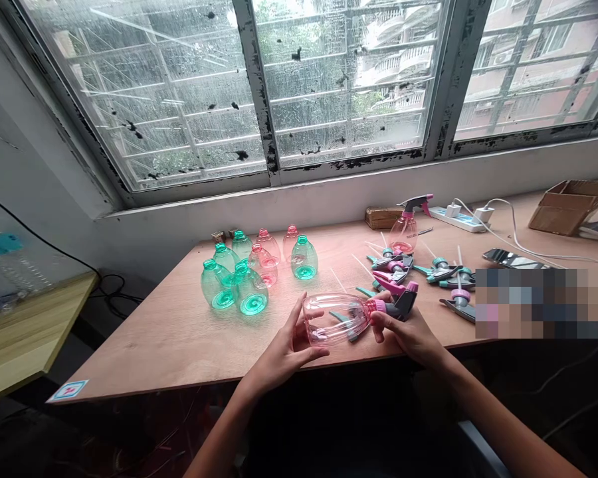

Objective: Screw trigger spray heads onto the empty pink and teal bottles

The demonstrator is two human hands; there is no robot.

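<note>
A clear pink spray bottle (336, 318) lies sideways in the air above the table's front edge, its black-and-pink spray head (401, 301) pointing right. My left hand (292, 345) is closed around the bottle's base. With fingers at the pink collar, my right hand (408, 332) grips the neck end. Beyond the bottle, several loose trigger spray heads (393, 265) in pink, grey and teal lie on the table, some with thin tubes. Green bottles (252, 289) and pink bottles (264, 265), all without heads, stand in a group to the left.
A pink bottle with a spray head fitted (403, 231) stands at the back, near a small brown box (383, 218). Farther right are a white power strip (457, 219) with cables, a phone (515, 259) and an opened cardboard box (571, 207). Windows run behind the wooden table (164, 332).
</note>
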